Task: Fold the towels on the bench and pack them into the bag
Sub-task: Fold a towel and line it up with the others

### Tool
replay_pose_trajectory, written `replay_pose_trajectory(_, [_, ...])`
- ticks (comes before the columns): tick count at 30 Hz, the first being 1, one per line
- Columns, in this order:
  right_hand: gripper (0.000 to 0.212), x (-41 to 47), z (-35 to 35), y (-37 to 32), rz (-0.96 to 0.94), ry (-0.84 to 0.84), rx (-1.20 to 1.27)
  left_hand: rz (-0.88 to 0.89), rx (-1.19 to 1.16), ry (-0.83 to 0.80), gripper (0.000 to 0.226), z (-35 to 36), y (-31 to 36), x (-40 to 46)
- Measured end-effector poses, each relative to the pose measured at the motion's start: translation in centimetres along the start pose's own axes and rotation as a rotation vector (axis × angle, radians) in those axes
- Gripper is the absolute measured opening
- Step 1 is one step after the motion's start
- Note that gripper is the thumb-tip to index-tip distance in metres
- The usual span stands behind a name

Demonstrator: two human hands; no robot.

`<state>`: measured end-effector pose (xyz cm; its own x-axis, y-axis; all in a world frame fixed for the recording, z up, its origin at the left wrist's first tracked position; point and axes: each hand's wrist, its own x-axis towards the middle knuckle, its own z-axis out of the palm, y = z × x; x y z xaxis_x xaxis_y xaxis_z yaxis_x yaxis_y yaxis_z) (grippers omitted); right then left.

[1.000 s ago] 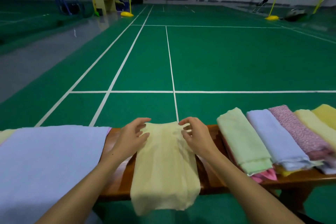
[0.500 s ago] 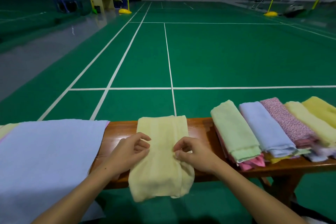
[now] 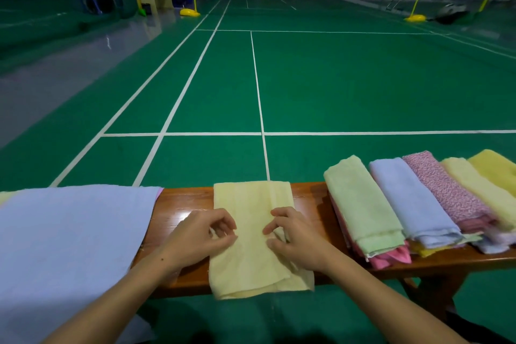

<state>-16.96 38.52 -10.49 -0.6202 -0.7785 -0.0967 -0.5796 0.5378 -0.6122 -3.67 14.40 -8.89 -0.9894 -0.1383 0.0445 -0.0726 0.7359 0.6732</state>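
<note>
Yellow towel (image 3: 251, 234): I'm seeing it lying folded lengthwise across the bench (image 3: 181, 204), mid-scene; far end reaching the bench's far edge, near end hanging just over the near edge.
L hand (image 3: 199, 237): resting on the towel's left edge, fingers curled, thumb + fingertips pinching the cloth.
R hand (image 3: 296, 240): sitting on the towel's right side, fingers curled in, pinching a fold of the same towel. Both hands gripping narrow, holding cloth.
Blue towel (image 3: 67, 246): lying spread flat at left, covering that end of the bench and draping toward me; a pink edge peeking out at its far right corner.
Folded stack, right: green towel (image 3: 363, 207) nearest my R hand, then pale blue one (image 3: 413, 204), pink print (image 3: 444, 190), 2 more yellows beyond; all overlapping, lying on more folded pieces w/ pink showing underneath.
Bag: I'm not seeing it in view.
Floor (image 3: 363, 86): green court w/ white lines stretching far; net posts w/ yellow bases at the back.
</note>
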Motion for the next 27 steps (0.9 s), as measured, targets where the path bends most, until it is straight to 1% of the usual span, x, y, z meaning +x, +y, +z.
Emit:
replay_pose_trajectory(1, [0.024, -0.3, -0.1, 0.0, -0.016, 0.015, -0.003, 0.003, 0.045, -0.049, 0.017, 0.0, 0.0, -0.4])
replay_pose_trajectory(4, [0.019, -1.3, -0.6, 0.3, -0.062, 0.081, -0.057, 0.006, 0.217, -0.143, 0.038, 0.1, -0.2, -1.7])
replay_pose_trajectory(7, [0.013, -2.3, -0.6, 0.5, -0.098, 0.008, -0.105, -0.005, 0.261, -0.188, 0.041, 0.1, -0.1, -2.4])
replay_pose_trajectory(9, [0.019, -2.6, -0.4, 0.9, -0.106, -0.040, -0.129, 0.000, 0.307, -0.227, 0.041, -0.1, 0.0, -2.4])
replay_pose_trajectory(14, [0.047, -2.1, -1.0, 1.3, -0.114, -0.096, -0.164, 0.014, 0.331, -0.274, 0.045, -0.7, -0.5, -1.6])
replay_pose_trajectory(17, [0.054, -1.8, -1.5, 1.4, -0.133, -0.113, -0.189, 0.023, 0.333, -0.284, 0.049, -1.1, -1.2, -1.1])
replay_pose_trajectory(19, [0.052, -1.6, -1.6, 1.5, -0.149, -0.112, -0.219, 0.042, 0.370, -0.278, 0.043, -1.1, -1.5, -0.9])
replay_pose_trajectory(23, [0.033, -1.3, -1.4, 0.7, -0.215, -0.035, -0.363, 0.092, 0.451, -0.191, 0.016, -0.7, -0.9, -0.7])
replay_pose_trajectory(24, [0.032, -1.2, -1.3, 0.5, -0.232, -0.020, -0.402, 0.092, 0.466, -0.179, 0.017, -0.6, -0.7, -0.7])
replay_pose_trajectory(26, [0.031, -1.0, -1.3, 0.3, -0.250, -0.014, -0.442, 0.065, 0.457, -0.171, 0.025, -0.8, -0.2, -0.7])
replay_pose_trajectory(27, [0.030, -1.0, -1.5, 0.1, -0.249, -0.019, -0.426, 0.049, 0.410, -0.170, 0.021, -1.0, 0.1, -0.7])
